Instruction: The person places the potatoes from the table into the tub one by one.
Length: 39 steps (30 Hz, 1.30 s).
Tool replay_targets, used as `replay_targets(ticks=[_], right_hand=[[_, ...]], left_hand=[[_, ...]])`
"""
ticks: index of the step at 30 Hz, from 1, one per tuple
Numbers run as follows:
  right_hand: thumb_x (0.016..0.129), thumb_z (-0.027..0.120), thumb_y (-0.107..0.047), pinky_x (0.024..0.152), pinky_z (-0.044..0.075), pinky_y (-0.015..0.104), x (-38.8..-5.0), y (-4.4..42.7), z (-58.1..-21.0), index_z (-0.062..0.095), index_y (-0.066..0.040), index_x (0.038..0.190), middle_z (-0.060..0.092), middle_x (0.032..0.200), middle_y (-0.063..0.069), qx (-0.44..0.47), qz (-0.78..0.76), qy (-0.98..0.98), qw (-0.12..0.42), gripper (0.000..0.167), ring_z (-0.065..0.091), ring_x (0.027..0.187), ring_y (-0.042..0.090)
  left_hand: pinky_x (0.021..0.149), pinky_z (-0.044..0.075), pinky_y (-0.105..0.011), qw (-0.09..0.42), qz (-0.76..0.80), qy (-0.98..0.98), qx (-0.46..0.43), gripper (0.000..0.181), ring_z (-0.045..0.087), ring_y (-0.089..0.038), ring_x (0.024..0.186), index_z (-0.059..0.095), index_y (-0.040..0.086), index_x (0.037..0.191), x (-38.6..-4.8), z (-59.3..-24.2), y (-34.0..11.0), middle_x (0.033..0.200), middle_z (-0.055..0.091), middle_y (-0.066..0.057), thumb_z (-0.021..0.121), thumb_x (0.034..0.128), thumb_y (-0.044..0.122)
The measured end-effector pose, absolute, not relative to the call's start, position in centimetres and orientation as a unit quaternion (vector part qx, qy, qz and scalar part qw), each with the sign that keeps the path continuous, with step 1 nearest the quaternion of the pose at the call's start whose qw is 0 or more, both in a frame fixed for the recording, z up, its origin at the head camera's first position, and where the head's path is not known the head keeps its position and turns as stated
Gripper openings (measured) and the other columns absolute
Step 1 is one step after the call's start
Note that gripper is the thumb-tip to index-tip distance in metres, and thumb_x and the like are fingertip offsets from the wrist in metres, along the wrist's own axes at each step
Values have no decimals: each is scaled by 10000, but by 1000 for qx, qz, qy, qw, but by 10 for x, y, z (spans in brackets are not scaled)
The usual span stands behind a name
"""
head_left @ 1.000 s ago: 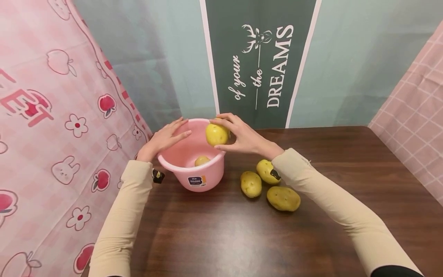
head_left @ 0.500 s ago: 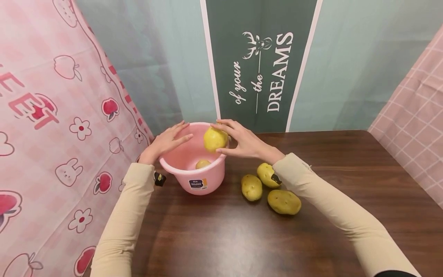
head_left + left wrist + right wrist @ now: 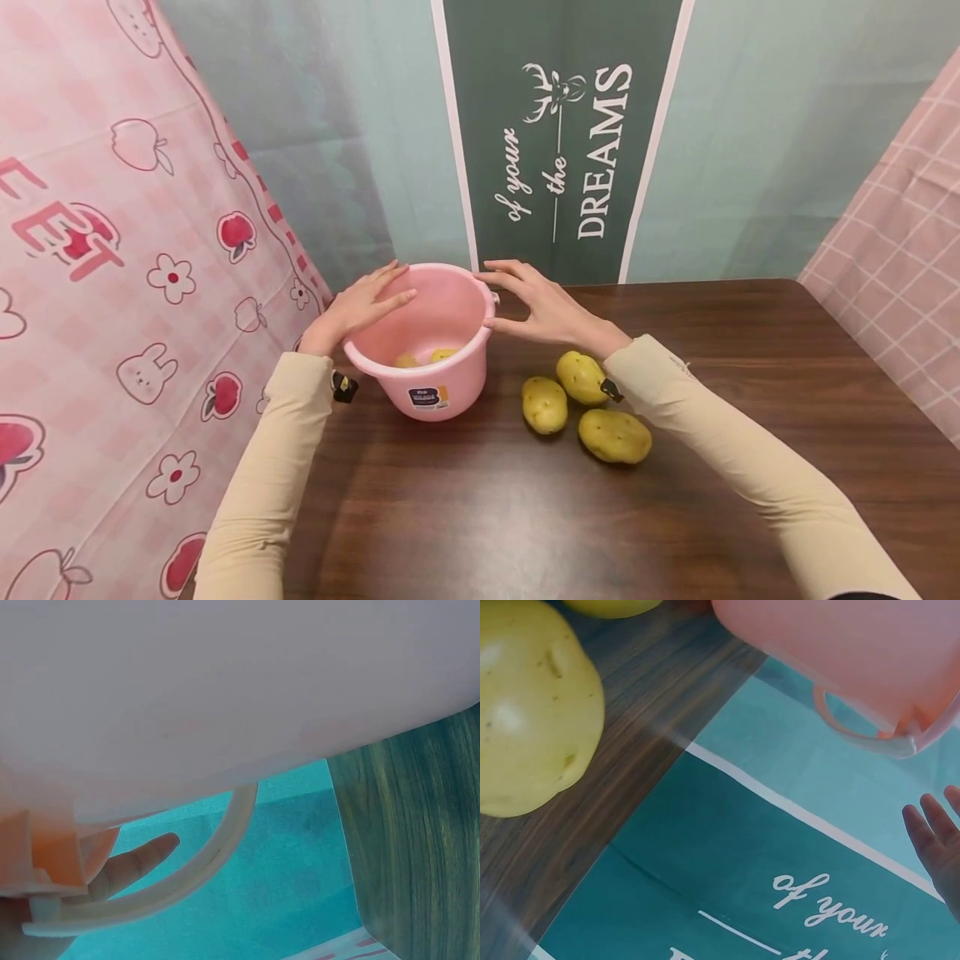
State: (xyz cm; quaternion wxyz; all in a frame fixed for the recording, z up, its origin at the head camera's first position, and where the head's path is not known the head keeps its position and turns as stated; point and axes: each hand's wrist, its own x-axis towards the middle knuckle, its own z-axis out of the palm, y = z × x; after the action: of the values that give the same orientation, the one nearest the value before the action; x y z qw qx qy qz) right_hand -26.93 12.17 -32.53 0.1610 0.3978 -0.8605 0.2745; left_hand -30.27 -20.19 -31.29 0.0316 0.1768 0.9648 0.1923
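Note:
A pink plastic bucket [image 3: 431, 392] stands upright on the table, with two yellow potatoes [image 3: 443, 354] partly visible inside. My left hand [image 3: 360, 310] rests on its left rim, fingers extended and thumb over the opening. The left wrist view shows one straight finger [image 3: 146, 859] beside the curved bucket handle [image 3: 217, 851]. At the right rim, my right hand [image 3: 546, 307] has its fingers spread and holds nothing; whether its fingertips touch the rim I cannot tell. Right of the bucket lie three potatoes, one nearer [image 3: 545, 406], one behind [image 3: 581, 377], one at the front right [image 3: 615, 437].
The dark wooden table [image 3: 480, 525] extends to the front and right. A pink printed cloth [image 3: 172, 400] hangs close by on the left. Behind the bucket is a green curtain [image 3: 555, 167] with white lettering, and a pink checked cloth [image 3: 900, 217] hangs at the right.
The potato that my right hand held over the bucket has been let go and now lies inside it. My right hand has drawn slightly right; my left hand stays on the rim.

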Motion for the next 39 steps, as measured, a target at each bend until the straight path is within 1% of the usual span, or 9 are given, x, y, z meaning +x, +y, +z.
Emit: replay_targets(ticks=[3,7,10,14,17,21,26,33,39], right_hand=[[791,628,-564,960,425,466,-269,126,-328,444,-289,1373,357,1431,-79,392,276,-864,155,670,347,1290,144],[790,676,-491,974,412,464,-268,130,-331,428,-289,1386,370,1427,-45,388,276,-867,150,676,354,1283,160],[800,650,-520,984,404,463,-266,134,-333,409,-302,1395,380,1424,-12,384,274,-870,143,678,360,1278,169],[810,590,-583,997,400,445,-264,138,-337,376,-319,1410,382,1419,-28,375,269,-877,135,690,363,1273,151],[811,604,-564,1003,397,431,-264,140,-340,370,-312,1416,386,1410,-50,372,267,-878,136,696,368,1268,142],[810,631,-530,1002,395,426,-265,143,-344,378,-290,1416,400,1399,-44,374,267,-877,140,699,381,1260,150],[809,590,-586,994,406,423,-265,147,-350,376,-286,1419,399,1402,-46,369,260,-882,132,712,385,1258,150],[809,591,-586,976,419,440,-266,149,-355,412,-221,1407,400,1406,-26,371,257,-883,129,723,384,1260,170],[806,594,-587,953,436,444,-265,150,-358,417,-234,1403,400,1406,-29,373,249,-885,124,716,380,1255,163]], left_hand=[[1073,131,-635,33,196,965,173,736,117,-373,1408,229,370,1462,-302,-313,-203,1558,121,60,361,833,730],[1069,127,-642,35,197,964,174,740,111,-379,1408,229,361,1464,-301,-314,-203,1559,118,50,352,836,731],[1071,125,-640,35,197,964,174,741,108,-376,1409,230,357,1465,-301,-314,-203,1560,117,46,347,837,731],[1074,129,-635,35,197,965,173,740,113,-368,1410,232,361,1463,-301,-313,-203,1558,119,55,347,834,734],[1067,121,-649,37,199,964,173,738,109,-363,1412,226,368,1463,-301,-313,-201,1559,114,61,353,834,731],[1059,99,-665,43,200,964,172,738,92,-356,1417,213,379,1463,-302,-313,-201,1561,103,63,360,832,731],[1056,99,-668,43,198,964,172,742,93,-362,1415,211,378,1464,-303,-314,-201,1562,106,53,354,830,736],[1037,124,-686,38,193,965,171,732,117,-366,1410,219,375,1464,-303,-312,-201,1561,111,57,349,836,730],[1059,119,-660,37,197,964,173,738,111,-365,1411,225,362,1465,-303,-313,-202,1561,118,45,362,837,723]])
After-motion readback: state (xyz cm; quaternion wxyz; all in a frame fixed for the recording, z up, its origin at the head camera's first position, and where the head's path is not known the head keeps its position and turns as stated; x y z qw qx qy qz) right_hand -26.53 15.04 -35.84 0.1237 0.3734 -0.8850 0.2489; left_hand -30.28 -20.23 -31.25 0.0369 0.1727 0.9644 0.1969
